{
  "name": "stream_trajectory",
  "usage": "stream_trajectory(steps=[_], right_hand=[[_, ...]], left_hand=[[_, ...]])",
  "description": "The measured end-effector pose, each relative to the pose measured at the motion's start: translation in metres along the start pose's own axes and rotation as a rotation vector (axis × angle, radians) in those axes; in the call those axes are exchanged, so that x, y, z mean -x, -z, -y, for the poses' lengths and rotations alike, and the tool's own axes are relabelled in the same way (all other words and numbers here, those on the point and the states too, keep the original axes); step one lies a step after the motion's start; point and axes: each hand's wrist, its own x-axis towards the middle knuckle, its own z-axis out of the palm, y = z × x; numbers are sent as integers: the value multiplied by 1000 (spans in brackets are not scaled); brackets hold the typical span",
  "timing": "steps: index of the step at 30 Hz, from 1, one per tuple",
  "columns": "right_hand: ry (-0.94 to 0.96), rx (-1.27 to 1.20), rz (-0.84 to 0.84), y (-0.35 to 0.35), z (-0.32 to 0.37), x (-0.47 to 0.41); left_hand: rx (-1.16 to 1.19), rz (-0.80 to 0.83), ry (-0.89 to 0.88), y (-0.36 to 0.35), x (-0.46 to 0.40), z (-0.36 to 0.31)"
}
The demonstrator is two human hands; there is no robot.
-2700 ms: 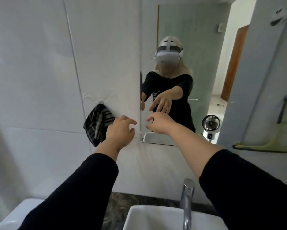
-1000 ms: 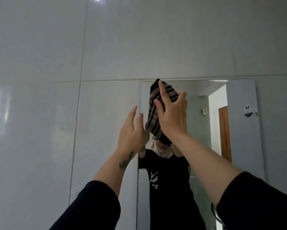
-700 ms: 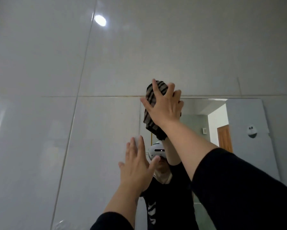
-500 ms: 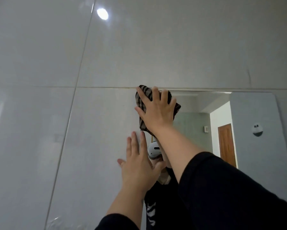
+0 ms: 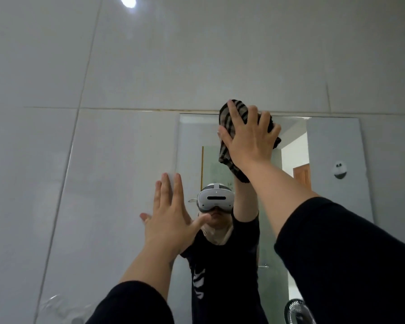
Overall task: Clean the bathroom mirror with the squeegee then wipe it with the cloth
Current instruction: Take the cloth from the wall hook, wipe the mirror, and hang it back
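Note:
The mirror (image 5: 332,146) hangs on the white tiled wall, its top edge just below a tile joint. My right hand (image 5: 249,139) presses a dark striped cloth (image 5: 227,157) flat against the glass at the mirror's top edge, near the middle. My left hand (image 5: 171,220) is spread open with the palm against the wall at the mirror's left edge, holding nothing. The squeegee is out of view.
White glossy wall tiles (image 5: 126,66) surround the mirror. A small round hook (image 5: 340,170) and a black fan (image 5: 298,312) appear as reflections at the right side of the glass. A person with a headset is reflected in the middle.
My right hand has slid the cloth to the right along the mirror's top edge, away from the top left corner. My left hand stays flat by the left edge.

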Motion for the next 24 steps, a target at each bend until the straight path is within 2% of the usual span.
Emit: stream_trajectory(steps=[10, 18, 24], right_hand=[[-197, 30, 26, 4, -99, -3], [-442, 6, 47, 6, -186, -1], [-524, -83, 13, 4, -197, 25]], left_hand=[[-1, -13, -12, -2, -1, 4], [-27, -2, -23, -3, 0, 1], [-44, -16, -25, -5, -1, 0]])
